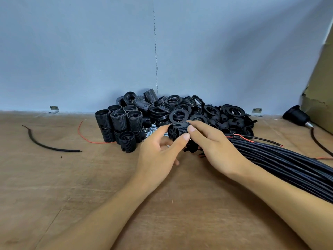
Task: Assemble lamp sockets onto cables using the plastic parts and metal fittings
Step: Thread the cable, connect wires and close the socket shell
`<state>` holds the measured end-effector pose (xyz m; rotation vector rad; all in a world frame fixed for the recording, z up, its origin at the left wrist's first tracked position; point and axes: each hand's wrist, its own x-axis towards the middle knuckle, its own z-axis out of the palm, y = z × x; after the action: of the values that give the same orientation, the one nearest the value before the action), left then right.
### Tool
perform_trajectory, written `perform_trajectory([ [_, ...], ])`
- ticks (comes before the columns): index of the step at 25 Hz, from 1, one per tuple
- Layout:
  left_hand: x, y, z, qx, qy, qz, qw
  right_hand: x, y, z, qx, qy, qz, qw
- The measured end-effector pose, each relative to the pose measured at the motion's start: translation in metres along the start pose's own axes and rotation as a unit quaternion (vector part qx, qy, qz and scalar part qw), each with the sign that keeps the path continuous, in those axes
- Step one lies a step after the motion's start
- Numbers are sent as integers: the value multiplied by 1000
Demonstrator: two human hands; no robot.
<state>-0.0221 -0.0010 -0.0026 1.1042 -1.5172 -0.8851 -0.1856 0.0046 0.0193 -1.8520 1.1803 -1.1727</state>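
A black threaded lamp socket [177,130] is held in the middle of the bench, its base end turned towards me. My left hand [158,154] pinches it from the left with thumb and fingers. My right hand [210,147] grips it from the right, and another black plastic part [191,147] shows under its fingers. Behind stand several upright threaded socket bodies [119,123], a heap of black rings and caps [198,112], and small metal fittings [151,130]. A bundle of black cables [281,163] with red and black wire ends runs off to the right.
A loose black cable piece [45,143] and a thin red wire [84,136] lie on the brown bench at left. An assembled socket on a cable [295,115] rests at the far right beside a cardboard box [320,91]. A blue-grey wall closes the back.
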Motion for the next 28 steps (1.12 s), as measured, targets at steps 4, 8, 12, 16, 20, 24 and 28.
perform_trajectory([
  [4,4,-2,-4,-80,2,-48,996,-2,4,-2,-135,-27,-42,990],
  [8,6,0,-6,-135,17,-72,988,-1,11,0,-204,9,-100,974],
  [12,4,-3,-5,-69,103,22,992,2,11,-7,-146,66,-72,984],
  [16,0,-2,-2,-32,133,50,989,4,8,-11,-50,78,-19,995],
  [20,0,-9,-2,36,105,63,992,4,5,-13,-11,71,-1,997],
  [24,3,-12,-2,65,84,51,993,4,2,-15,-31,65,1,997],
  [28,4,-14,-3,49,70,47,995,5,0,-16,-50,57,-9,997],
])
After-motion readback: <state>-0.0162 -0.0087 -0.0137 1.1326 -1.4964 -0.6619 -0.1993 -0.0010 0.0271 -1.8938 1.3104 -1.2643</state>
